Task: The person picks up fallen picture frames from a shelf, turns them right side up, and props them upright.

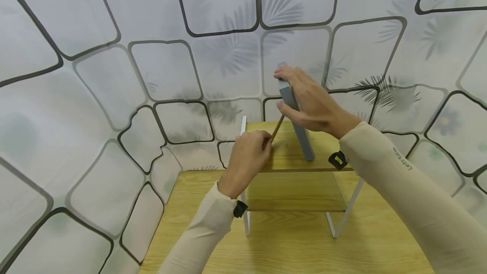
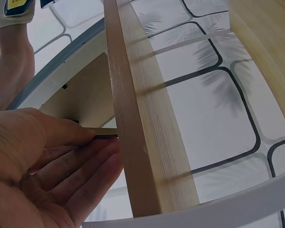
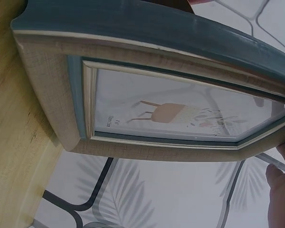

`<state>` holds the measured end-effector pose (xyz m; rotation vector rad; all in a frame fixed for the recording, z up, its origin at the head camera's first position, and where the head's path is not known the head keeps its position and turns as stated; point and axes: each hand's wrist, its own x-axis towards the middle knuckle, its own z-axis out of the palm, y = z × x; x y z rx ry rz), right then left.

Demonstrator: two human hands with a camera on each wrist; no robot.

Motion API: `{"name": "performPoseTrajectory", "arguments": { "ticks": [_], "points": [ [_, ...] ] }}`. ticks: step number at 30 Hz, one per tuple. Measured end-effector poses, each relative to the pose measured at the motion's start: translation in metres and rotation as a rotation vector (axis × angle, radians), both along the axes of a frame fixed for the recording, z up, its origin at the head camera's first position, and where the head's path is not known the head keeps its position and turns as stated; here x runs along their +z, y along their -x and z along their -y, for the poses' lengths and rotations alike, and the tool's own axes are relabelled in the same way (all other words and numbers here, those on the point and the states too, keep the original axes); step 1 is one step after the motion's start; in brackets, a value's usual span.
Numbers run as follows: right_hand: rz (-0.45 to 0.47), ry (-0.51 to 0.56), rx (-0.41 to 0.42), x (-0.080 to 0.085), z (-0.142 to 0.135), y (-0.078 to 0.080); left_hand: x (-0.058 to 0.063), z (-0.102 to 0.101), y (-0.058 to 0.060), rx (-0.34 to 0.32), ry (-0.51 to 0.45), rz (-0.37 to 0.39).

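A blue-grey picture frame (image 1: 302,138) stands tilted on the upper board of a small wooden shelf. My right hand (image 1: 310,100) grips its top part, fingers over the upper end and thumb on the side. In the right wrist view, the frame's front shows a linen-like border and a picture (image 3: 173,111) with a brown printed shape behind the pane. My left hand (image 1: 249,155) pinches the thin stand leg (image 1: 277,128) that slants out from the frame's back. Thumb and fingers (image 2: 52,161) meet on the leg's end, by the shelf board's edge in the left wrist view.
The two-tier shelf (image 1: 296,193) has white metal legs (image 1: 350,206) and stands on a wood-grain table (image 1: 289,253). Patterned fabric (image 1: 167,71) with dark rounded outlines and leaf prints hangs behind and at the sides. Black bands sit on both wrists.
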<state>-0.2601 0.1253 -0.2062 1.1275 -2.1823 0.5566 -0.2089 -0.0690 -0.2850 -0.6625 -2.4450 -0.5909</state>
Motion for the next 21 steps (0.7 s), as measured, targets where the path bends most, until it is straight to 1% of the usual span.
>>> {"name": "performPoseTrajectory", "arguments": {
  "ticks": [7,14,18,21],
  "points": [
    [0.0,-0.017,-0.003,0.0,0.0032,0.0008,-0.0001,-0.0002,-0.0007,0.007,0.003,0.034],
    [0.014,-0.021,0.011,0.0004,0.0054,0.0003,-0.0006,0.0,-0.0007,0.007,0.01,0.036],
    [0.02,-0.024,0.004,0.0007,0.006,0.0004,-0.0004,0.0005,-0.0002,0.008,0.01,0.037],
    [0.046,-0.026,-0.009,0.0014,0.0063,0.0,-0.0005,0.001,-0.0001,0.011,0.015,0.034]
  ]
}}
